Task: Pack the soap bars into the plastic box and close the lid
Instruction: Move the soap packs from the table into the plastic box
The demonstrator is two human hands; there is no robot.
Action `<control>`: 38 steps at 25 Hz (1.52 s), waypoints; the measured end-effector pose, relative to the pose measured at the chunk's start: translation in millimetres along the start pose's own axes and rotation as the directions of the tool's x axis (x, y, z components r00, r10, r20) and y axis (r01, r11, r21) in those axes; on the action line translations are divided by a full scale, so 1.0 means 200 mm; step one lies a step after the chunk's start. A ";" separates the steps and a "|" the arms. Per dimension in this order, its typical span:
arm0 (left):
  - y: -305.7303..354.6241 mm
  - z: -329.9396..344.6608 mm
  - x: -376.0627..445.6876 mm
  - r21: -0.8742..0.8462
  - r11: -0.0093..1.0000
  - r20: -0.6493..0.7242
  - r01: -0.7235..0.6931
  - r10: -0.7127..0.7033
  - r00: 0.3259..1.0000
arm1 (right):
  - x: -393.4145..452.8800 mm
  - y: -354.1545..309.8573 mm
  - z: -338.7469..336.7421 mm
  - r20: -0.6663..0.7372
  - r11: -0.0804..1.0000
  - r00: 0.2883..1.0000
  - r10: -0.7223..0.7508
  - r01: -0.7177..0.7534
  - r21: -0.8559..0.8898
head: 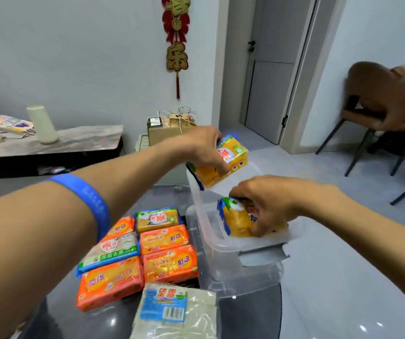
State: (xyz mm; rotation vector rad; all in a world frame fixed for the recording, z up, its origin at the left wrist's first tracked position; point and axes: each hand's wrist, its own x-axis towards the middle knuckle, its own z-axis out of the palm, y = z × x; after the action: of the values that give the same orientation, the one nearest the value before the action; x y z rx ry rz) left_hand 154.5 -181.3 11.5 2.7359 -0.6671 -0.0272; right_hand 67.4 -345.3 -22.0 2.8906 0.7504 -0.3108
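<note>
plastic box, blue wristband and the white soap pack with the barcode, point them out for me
plastic box [221,243]: head view, on its clear near rim.
blue wristband [91,199]: head view, on the band across the left forearm.
white soap pack [174,311]: head view, on its blue label above the barcode.

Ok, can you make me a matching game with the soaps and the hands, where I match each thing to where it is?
Things:
1. left hand
2. right hand
3. white soap pack
4. blue wristband

Places:
A. lying on the dark table, nearest the camera
B. holding a yellow soap bar down inside the clear plastic box
C. around the left forearm
D. holding a yellow soap bar up above the box

Pairs: 1-D, 2-B, 3-A, 4-C
</note>
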 end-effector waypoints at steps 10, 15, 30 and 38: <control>-0.07 0.57 0.34 0.310 0.946 0.556 -0.098 -0.097 0.826 | 0.28 -0.02 0.20 0.430 0.999 0.902 -0.027 0.033 -0.007; -0.09 0.74 0.36 0.313 0.945 0.605 -0.098 -0.119 0.787 | 0.33 0.00 0.32 0.522 0.999 0.851 -0.048 0.035 0.035; -0.29 0.15 0.05 -0.245 0.955 0.043 -0.169 0.185 0.982 | 0.25 0.06 0.17 0.165 0.977 0.982 0.097 -0.126 0.174; -0.96 0.21 -0.76 0.176 0.962 0.036 0.207 -0.217 0.976 | 0.52 -0.44 -0.16 -0.337 0.991 0.941 0.046 0.000 0.136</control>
State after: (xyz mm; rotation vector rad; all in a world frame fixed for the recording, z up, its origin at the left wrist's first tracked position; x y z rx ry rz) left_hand 100.5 36.2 -97.8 2.9714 -0.4030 -0.0995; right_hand 118.3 -215.8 -22.1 3.1204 0.7692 0.1540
